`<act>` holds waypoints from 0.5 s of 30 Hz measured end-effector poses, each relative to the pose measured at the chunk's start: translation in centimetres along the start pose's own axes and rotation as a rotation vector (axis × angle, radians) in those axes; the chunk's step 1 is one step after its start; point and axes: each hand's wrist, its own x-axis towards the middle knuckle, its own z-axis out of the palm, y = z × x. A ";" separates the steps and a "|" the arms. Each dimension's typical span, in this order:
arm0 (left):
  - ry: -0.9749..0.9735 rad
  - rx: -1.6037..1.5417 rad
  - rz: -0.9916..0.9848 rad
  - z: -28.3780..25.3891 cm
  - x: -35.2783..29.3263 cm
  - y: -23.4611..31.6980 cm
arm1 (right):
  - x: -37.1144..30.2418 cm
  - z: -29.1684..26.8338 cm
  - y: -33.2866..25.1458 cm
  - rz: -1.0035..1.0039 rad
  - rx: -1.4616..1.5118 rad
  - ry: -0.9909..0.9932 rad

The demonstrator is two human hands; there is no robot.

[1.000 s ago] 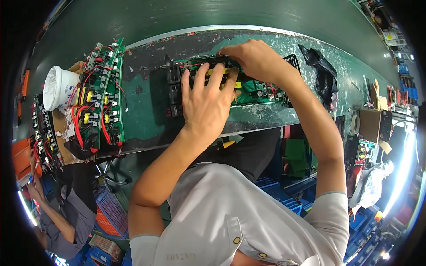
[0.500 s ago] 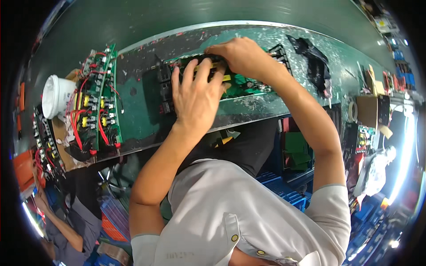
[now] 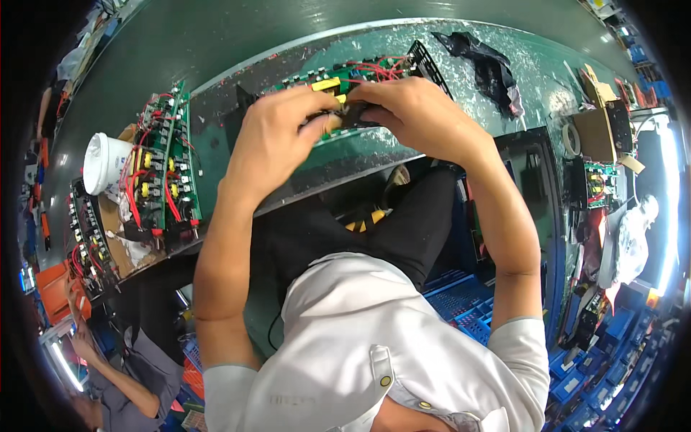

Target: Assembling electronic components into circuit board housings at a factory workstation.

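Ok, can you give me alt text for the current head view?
A person's left hand and right hand work over a green circuit board on a workbench, a small dark piece between them. Upright circuit boards and a white bucket are at the left; a crumpled black sheet lies to the right.

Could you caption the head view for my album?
Left hand and right hand close together over a green circuit board on a scuffed workbench.

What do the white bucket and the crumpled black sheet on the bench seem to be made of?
White bucket: probably plastic, satin, by its smooth, even surface. Black sheet: perhaps plastic film, slightly shiny, since its wrinkled folds catch light; fabric remains possible.
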 end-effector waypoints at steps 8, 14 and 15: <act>0.044 0.360 0.039 0.8 -1.1 -1.7 | -0.3 2.5 3.5 -0.090 -0.074 0.009; 0.013 0.352 0.105 1.8 -2.1 -4.5 | -0.7 4.5 4.5 -0.215 -0.224 0.087; 0.012 0.345 0.124 1.8 -2.1 -4.4 | -0.7 4.8 4.6 -0.214 -0.217 0.083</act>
